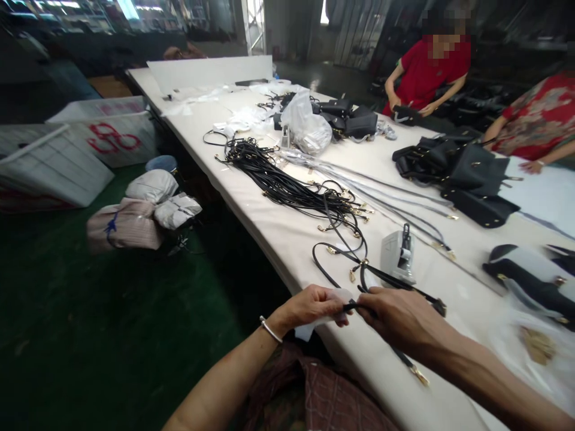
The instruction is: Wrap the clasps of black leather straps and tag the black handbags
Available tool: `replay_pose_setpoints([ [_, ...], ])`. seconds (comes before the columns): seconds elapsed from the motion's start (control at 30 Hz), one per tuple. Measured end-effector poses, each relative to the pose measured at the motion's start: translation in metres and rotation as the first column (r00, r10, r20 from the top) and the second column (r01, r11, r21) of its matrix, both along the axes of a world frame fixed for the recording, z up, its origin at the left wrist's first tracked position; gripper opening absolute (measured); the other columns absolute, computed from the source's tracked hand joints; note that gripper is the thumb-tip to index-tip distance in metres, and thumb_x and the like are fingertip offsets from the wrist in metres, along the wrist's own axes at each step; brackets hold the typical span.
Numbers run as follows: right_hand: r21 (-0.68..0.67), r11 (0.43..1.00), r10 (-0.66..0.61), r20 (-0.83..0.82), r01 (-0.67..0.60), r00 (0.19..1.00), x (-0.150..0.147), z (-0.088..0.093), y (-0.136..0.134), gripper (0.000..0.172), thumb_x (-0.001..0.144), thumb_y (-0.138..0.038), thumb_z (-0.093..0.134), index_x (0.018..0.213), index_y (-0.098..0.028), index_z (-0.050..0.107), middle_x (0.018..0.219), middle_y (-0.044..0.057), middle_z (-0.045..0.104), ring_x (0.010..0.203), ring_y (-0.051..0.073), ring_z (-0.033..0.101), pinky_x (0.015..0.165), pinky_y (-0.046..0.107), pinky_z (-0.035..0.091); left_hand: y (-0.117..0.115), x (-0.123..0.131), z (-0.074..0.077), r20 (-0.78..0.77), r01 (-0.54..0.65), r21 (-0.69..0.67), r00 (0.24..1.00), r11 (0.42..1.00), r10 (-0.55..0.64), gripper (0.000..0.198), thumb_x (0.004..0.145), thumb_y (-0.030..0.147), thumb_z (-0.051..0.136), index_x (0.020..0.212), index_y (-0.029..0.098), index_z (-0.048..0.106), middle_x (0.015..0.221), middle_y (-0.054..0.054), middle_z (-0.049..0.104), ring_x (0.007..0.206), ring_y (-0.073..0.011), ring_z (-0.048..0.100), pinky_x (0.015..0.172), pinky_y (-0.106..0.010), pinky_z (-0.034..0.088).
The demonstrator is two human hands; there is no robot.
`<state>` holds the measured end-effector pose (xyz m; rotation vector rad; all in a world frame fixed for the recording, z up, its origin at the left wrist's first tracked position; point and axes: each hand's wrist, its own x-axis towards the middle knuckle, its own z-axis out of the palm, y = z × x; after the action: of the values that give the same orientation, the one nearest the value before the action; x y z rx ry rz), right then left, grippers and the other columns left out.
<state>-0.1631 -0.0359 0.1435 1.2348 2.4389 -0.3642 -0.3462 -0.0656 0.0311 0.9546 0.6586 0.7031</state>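
The long white table (287,239) carries, past its near edge, a loose pile of black leather straps (278,176). At the near edge, the left hand (309,308) closes its fingers on a white paper (335,299), and the right hand (399,317) grips one thin leather strap (395,284). This strap seems light and soft, so it bends easily; the firm place to hold is near its small gold clasp (420,376).

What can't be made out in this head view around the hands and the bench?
Head view:
- The end of the black strap: hidden where the right hand and left hand pinch it.
- The white slip: any marking is hidden by the left hand's fingers.
- The clear plastic bag: contents blurred, bag cut off by the right edge.
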Motion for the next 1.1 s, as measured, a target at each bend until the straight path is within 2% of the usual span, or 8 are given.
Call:
replay_pose_setpoints([
  [0.13,-0.081,0.993,-0.100,-0.193,0.086,0.976,0.000,0.003,0.006,0.018,0.086,-0.031,0.057,0.090,-0.027,0.074,0.083,0.003,0.072,0.075,0.020,0.065,0.059,0.028,0.031,-0.003,0.006,0.007,-0.248,-0.156,0.351,0.935,0.923,0.252,0.060,0.088,0.068,0.048,0.075,0.013,0.066,0.063,-0.001,0.055,0.058,-0.0108,0.048,0.060,-0.023,0.038],
  [0.2,-0.238,0.961,-0.206,-0.264,0.143,0.942,0.012,0.008,0.015,0.018,0.077,-0.040,0.069,0.083,-0.023,0.073,0.073,0.000,0.067,0.070,0.017,0.060,0.057,0.026,0.033,-0.004,0.001,0.001,-0.259,-0.239,0.444,0.888,0.863,0.379,0.061,0.091,0.068,0.043,0.076,0.013,0.065,0.059,0.002,0.047,0.055,-0.0094,0.039,0.054,-0.023,0.031],
  [0.3,-0.562,0.805,-0.420,-0.316,0.189,0.851,0.033,0.014,0.028,0.032,0.076,-0.050,0.070,0.080,-0.019,0.070,0.064,-0.003,0.055,0.056,0.011,0.049,0.050,0.022,0.032,-0.004,-0.014,-0.010,-0.203,-0.317,0.430,0.879,0.845,0.432,0.061,0.088,0.071,0.044,0.072,0.014,0.061,0.056,0.004,0.040,0.053,-0.0088,0.033,0.050,-0.023,0.025],
  [0.37,-0.652,0.731,-0.525,-0.345,0.204,0.778,0.040,0.014,0.032,0.039,0.084,-0.054,0.061,0.083,-0.016,0.070,0.063,-0.003,0.052,0.050,0.008,0.041,0.045,0.021,0.029,-0.004,-0.021,-0.015,-0.172,-0.341,0.375,0.888,0.862,0.427,0.060,0.083,0.073,0.052,0.067,0.015,0.057,0.055,0.003,0.045,0.052,-0.0084,0.037,0.050,-0.023,0.027],
  [0.5,-0.572,0.788,-0.522,-0.426,0.227,0.739,0.035,0.008,0.033,0.044,0.086,-0.054,0.058,0.072,-0.014,0.068,0.057,-0.004,0.045,0.053,0.008,0.034,0.048,0.022,0.024,-0.005,-0.022,-0.016,-0.088,-0.418,0.148,0.897,0.896,0.433,0.058,0.068,0.071,0.072,0.077,0.017,0.052,0.058,0.001,0.060,0.046,-0.0080,0.044,0.046,-0.020,0.033],
  [0.67,-0.416,0.874,-0.408,-0.345,0.252,0.845,0.033,0.016,0.036,0.046,0.087,-0.060,0.055,0.082,-0.018,0.073,0.060,-0.002,0.049,0.058,0.012,0.039,0.054,0.025,0.029,-0.006,-0.018,-0.006,0.013,-0.478,0.009,0.878,0.878,0.478,0.057,0.071,0.068,0.072,0.078,0.016,0.050,0.061,-0.002,0.065,0.046,-0.0080,0.052,0.048,-0.020,0.041],
  [0.87,-0.196,0.952,-0.267,-0.145,0.237,0.953,0.028,0.022,0.035,0.037,0.088,-0.056,0.052,0.076,-0.027,0.073,0.062,0.001,0.063,0.057,0.016,0.052,0.054,0.029,0.032,-0.001,-0.011,0.002,-0.040,-0.464,0.002,0.885,0.886,0.464,0.057,0.068,0.067,0.075,0.078,0.016,0.051,0.059,0.001,0.063,0.044,-0.0086,0.054,0.045,-0.019,0.042],
  [1.1,-0.056,0.979,-0.201,-0.101,0.196,0.974,-0.006,0.023,0.018,0.024,0.087,-0.038,0.054,0.076,-0.028,0.074,0.071,0.005,0.070,0.067,0.022,0.061,0.056,0.030,0.030,0.006,0.012,0.016,-0.088,-0.492,0.098,0.862,0.865,0.500,0.049,0.077,0.062,0.069,0.079,0.017,0.052,0.066,0.001,0.063,0.044,-0.0080,0.052,0.043,-0.020,0.042],
])
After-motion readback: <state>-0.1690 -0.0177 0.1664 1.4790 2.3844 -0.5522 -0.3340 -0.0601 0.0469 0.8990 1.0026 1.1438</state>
